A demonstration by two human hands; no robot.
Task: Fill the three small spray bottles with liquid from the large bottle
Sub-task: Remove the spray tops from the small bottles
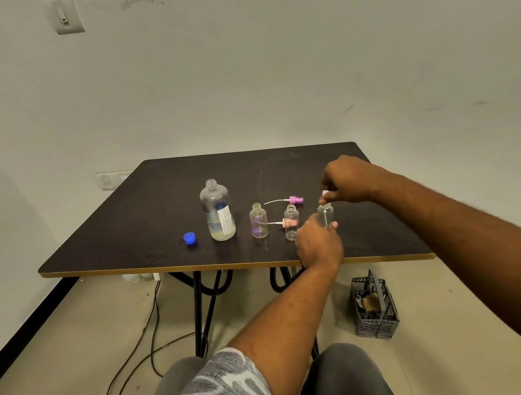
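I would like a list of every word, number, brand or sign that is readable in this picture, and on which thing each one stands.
No text here is readable as words.
Large bottle, white label: rows of fine print, too small and blurred to read.
Same label, blue part: no letters can be made out.
Small spray bottles, blue cap, wall switch, grey basket: no text visible.
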